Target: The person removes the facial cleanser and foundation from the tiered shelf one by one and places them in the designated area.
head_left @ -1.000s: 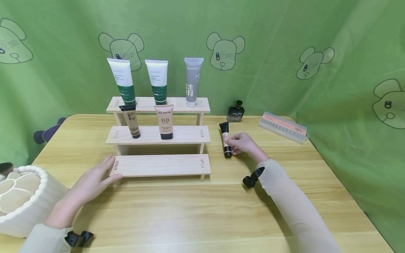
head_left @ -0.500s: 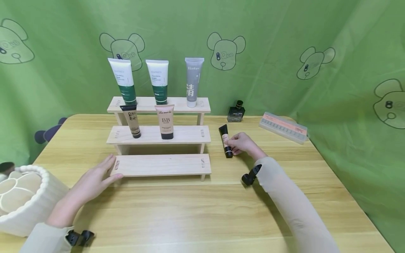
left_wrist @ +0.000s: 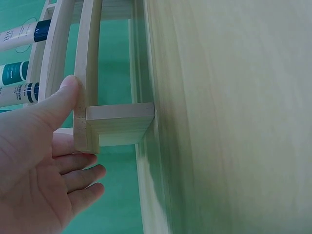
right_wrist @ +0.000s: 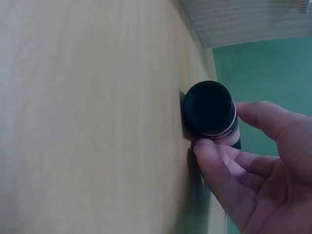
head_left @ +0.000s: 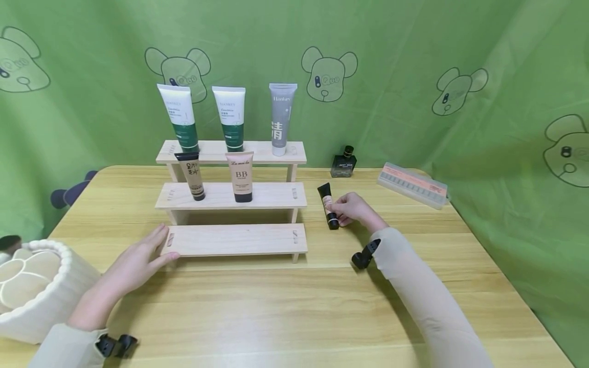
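Observation:
Between thumb and fingers, my right hand (head_left: 353, 208) pinches a small pink cosmetic tube (head_left: 328, 203) with a black cap and black tail, right of the shelf. The right wrist view shows the tube's black cap (right_wrist: 208, 108) end-on, close to the tabletop. My left hand (head_left: 138, 263) holds the left end of the lowest step of a three-tier wooden display shelf (head_left: 234, 240). In the left wrist view its thumb lies at the board's edge (left_wrist: 87, 63), the index finger at the board's end. Two white-and-green tubes (head_left: 228, 120) and a grey tube (head_left: 280, 120) stand on the top tier.
On the middle tier stand a beige tube (head_left: 192, 177) and a pink BB cream tube (head_left: 240, 177). A black perfume bottle (head_left: 343, 164) and a clear plastic case (head_left: 411, 186) are at the back right. A white ribbed container (head_left: 64, 291) stands at the left.
The pink tube's black tail has sunk slightly in the head view while the cap end stays near the same spot. My left hand holds its place at the shelf.

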Tool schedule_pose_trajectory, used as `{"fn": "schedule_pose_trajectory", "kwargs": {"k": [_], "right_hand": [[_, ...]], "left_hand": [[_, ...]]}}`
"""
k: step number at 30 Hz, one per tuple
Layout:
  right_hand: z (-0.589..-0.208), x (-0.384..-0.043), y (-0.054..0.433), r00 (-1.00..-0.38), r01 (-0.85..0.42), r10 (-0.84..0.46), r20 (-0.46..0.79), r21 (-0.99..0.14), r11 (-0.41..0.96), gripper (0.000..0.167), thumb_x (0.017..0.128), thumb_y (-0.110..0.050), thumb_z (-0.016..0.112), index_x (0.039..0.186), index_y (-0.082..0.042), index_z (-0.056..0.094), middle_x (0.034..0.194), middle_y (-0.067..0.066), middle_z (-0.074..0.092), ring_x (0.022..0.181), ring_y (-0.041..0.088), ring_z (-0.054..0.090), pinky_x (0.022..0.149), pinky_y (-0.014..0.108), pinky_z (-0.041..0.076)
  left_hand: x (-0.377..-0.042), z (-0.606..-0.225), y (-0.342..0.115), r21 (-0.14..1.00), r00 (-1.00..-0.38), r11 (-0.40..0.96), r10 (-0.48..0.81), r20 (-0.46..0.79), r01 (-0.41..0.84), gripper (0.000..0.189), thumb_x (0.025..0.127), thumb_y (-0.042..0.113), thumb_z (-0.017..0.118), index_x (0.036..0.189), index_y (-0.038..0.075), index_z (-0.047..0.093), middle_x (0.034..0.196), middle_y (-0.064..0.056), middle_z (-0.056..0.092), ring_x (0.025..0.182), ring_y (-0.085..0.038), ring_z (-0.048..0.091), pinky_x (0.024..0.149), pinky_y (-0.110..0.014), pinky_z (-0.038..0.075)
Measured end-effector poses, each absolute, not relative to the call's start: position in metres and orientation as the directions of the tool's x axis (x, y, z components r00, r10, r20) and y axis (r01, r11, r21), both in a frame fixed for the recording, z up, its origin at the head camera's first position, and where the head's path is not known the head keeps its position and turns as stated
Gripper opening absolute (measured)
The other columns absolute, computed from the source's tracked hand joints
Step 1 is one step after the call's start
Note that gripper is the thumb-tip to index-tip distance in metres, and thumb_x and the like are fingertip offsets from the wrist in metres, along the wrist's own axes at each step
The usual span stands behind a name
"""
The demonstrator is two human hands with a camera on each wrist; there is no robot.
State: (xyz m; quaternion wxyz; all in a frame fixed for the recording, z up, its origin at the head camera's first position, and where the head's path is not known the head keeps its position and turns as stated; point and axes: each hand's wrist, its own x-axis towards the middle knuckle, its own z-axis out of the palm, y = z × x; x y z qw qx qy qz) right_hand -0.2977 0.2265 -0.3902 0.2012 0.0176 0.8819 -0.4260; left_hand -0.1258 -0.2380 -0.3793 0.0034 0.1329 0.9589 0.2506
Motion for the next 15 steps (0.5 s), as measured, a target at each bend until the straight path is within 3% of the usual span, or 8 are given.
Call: {"fn": "schedule_pose_trajectory", "kwargs": {"k": [11, 15], "right_hand": [[-0.385, -0.294, 0.232, -0.924, 0.210, -0.122, -0.362, -0.747, 0.631, 0.033, 0.089, -0.021, 0.061, 0.102, 0.009, 0.056, 0.078, 0.013, 0.059, 0.061, 0.017, 0.060, 0.061, 0.031, 0.056], [-0.376, -0.290, 0.233, -0.941, 0.159, -0.132, -0.310, -0.754, 0.637, 0.037, 0.090, -0.021, 0.059, 0.109, 0.010, 0.054, 0.084, 0.017, 0.059, 0.068, 0.022, 0.061, 0.065, 0.033, 0.056]], "left_hand": [[-0.126, -0.379, -0.238, 0.481, -0.963, 0.838, 0.261, 0.063, 0.259, 0.074, 0.091, 0.039, 0.055, 0.137, -0.012, 0.028, 0.139, -0.036, 0.022, 0.124, -0.052, 0.026, 0.100, -0.060, 0.024], [-0.126, -0.379, -0.238, 0.481, -0.962, 0.836, 0.264, 0.068, 0.263, 0.074, 0.091, 0.038, 0.055, 0.137, -0.012, 0.028, 0.139, -0.036, 0.022, 0.124, -0.052, 0.027, 0.100, -0.060, 0.024]]}}
